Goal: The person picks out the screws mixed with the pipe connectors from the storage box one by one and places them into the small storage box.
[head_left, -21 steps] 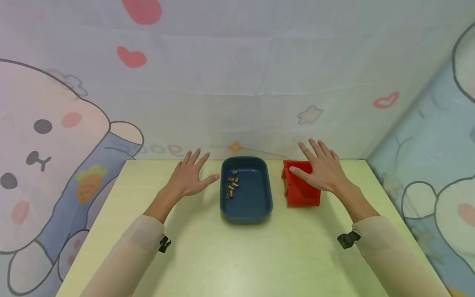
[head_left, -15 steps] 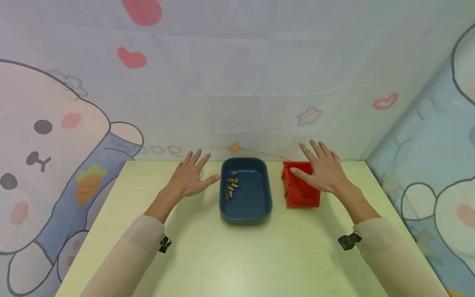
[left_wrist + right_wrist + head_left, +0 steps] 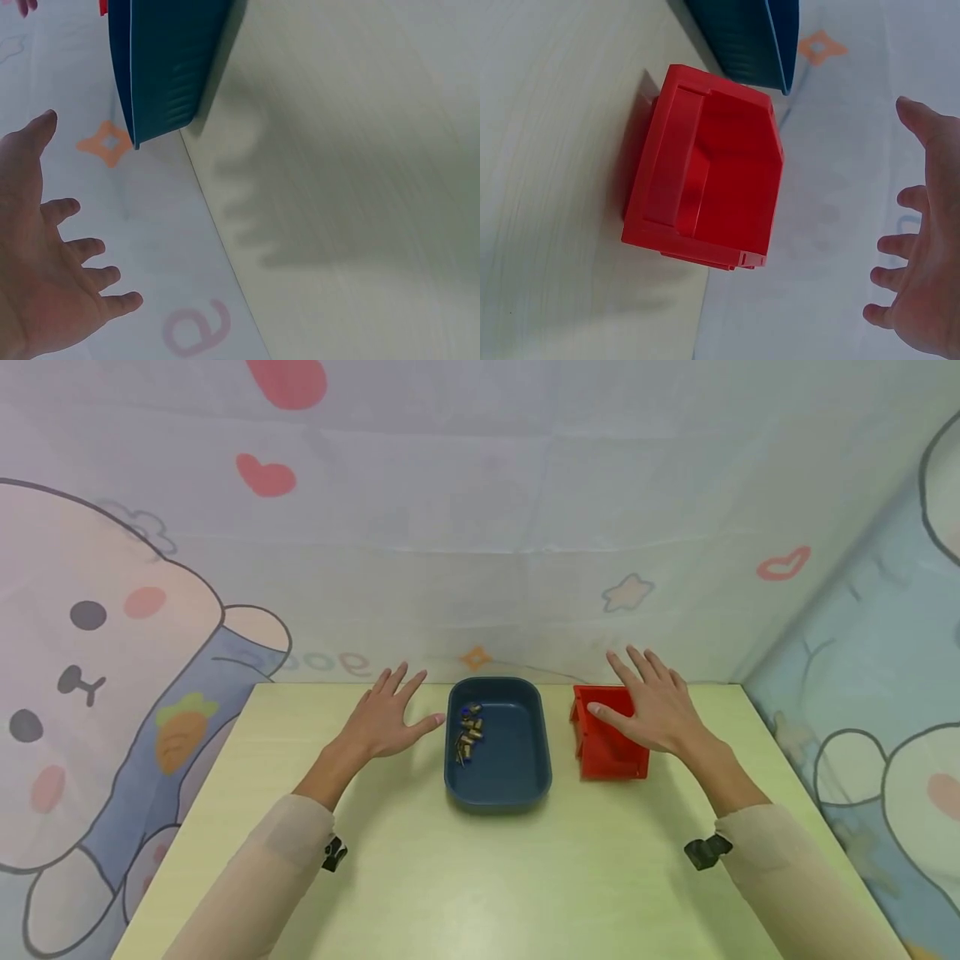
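My left hand (image 3: 384, 718) hovers above the table just left of a dark blue tray (image 3: 517, 777), fingers spread and holding nothing. Inside the tray, along its left side, lie several small brass fittings (image 3: 471, 735) with bits of blue on them. My right hand (image 3: 656, 706) is held over the right part of a red plastic bin (image 3: 611, 760), hiding some of it, with its fingers spread too. In the right wrist view the red bin (image 3: 735, 180) shows a bare inside, and the hand (image 3: 934, 247) is apart from it. The left wrist view shows the tray's outer wall (image 3: 169, 67).
A pale wooden table (image 3: 480, 893) carries the tray and the bin near its back edge. Behind it hangs a printed cloth (image 3: 450, 527) with cartoon figures, close to the fingertips. Dark devices (image 3: 707, 852) sit at both wrists.
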`<state>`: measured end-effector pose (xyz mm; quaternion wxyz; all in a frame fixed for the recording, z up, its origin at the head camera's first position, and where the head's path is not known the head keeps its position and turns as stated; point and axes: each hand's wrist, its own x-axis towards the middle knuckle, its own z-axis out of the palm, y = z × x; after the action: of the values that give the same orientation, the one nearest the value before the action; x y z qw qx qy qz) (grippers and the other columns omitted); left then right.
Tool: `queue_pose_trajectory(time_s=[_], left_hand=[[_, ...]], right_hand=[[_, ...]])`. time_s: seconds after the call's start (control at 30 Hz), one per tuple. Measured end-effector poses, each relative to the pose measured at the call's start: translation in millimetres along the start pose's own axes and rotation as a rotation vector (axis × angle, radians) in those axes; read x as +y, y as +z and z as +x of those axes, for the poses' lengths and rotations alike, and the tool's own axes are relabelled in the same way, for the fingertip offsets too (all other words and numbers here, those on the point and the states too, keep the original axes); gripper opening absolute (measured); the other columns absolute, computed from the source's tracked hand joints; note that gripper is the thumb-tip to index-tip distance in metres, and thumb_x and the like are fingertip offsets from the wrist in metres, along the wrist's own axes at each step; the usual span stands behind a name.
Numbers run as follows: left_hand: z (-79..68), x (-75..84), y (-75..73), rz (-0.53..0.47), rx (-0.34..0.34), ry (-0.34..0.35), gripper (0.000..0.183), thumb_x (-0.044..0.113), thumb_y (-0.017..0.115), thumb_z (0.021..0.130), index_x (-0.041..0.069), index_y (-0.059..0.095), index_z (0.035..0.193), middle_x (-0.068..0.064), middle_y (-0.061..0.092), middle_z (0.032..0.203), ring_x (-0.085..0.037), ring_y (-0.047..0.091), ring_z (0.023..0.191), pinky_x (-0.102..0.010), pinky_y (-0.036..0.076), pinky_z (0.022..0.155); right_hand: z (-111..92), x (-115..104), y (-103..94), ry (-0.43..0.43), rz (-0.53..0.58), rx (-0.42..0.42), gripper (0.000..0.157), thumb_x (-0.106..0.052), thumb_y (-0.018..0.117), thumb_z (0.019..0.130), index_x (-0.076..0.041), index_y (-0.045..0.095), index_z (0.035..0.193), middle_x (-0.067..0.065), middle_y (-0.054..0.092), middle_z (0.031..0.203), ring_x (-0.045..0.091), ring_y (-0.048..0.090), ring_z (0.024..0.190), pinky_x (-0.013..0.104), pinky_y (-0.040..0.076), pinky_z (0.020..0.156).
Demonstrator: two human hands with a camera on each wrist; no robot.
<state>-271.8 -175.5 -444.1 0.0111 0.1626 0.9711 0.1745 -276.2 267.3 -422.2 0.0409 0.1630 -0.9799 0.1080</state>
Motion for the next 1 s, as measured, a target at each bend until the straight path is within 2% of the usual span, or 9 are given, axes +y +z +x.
queue_pose_trajectory(time_s=[0.23, 0.43, 0.6, 0.83, 1.0], left_hand=[[0.6, 2.3, -1.5, -0.099, -0.048, -0.016, 0.088, 0.061, 0.056, 0.104, 0.017, 0.021, 0.171, -0.021, 0.018, 0.174, -0.047, 0.021, 0.157, -0.071, 0.032, 0.115], [2.1, 2.5, -2.5, -0.123, -0.056, -0.017, 0.088, 0.062, 0.055, 0.104, 0.018, 0.019, 0.171, -0.021, 0.017, 0.174, -0.048, 0.021, 0.157, -0.072, 0.033, 0.113], [3.0, 3.7, -2.9, -0.125, -0.048, -0.025, 0.085, 0.058, 0.056, 0.105, 0.018, 0.019, 0.171, -0.020, 0.016, 0.174, -0.048, 0.021, 0.157, -0.072, 0.035, 0.112], [7.2, 8.8, 4.0, -0.115, 0.013, -0.024, 0.082, 0.051, 0.057, 0.106, 0.013, 0.023, 0.170, -0.023, 0.020, 0.172, -0.048, 0.023, 0.156, -0.068, 0.039, 0.111], [9.0, 12.1, 5.4, -0.118, 0.006, -0.017, 0.080, 0.048, 0.058, 0.107, 0.013, 0.023, 0.170, -0.023, 0.021, 0.172, -0.049, 0.024, 0.155, -0.069, 0.038, 0.111]], right_hand=[[1, -1, 2.9, -0.034, 0.029, 0.009, 0.093, -0.064, 0.056, 0.100, -0.016, 0.019, 0.171, 0.023, 0.016, 0.174, 0.047, 0.012, 0.159, 0.074, 0.015, 0.119], [4, -5, 3.2, -0.069, 0.051, 0.013, 0.094, -0.063, 0.059, 0.099, -0.016, 0.021, 0.171, 0.022, 0.018, 0.174, 0.047, 0.014, 0.159, 0.074, 0.017, 0.119], [6, -11, 4.6, -0.090, 0.070, 0.019, 0.094, -0.063, 0.060, 0.099, -0.016, 0.022, 0.171, 0.021, 0.019, 0.174, 0.046, 0.015, 0.159, 0.075, 0.018, 0.118], [9, -22, 6.5, -0.122, 0.108, 0.032, 0.094, -0.060, 0.063, 0.098, -0.019, 0.022, 0.171, 0.019, 0.021, 0.174, 0.045, 0.018, 0.158, 0.074, 0.020, 0.118], [12, -34, 10.3, -0.149, 0.151, 0.026, 0.093, -0.059, 0.065, 0.097, -0.017, 0.025, 0.170, 0.018, 0.022, 0.174, 0.044, 0.019, 0.158, 0.072, 0.020, 0.120]])
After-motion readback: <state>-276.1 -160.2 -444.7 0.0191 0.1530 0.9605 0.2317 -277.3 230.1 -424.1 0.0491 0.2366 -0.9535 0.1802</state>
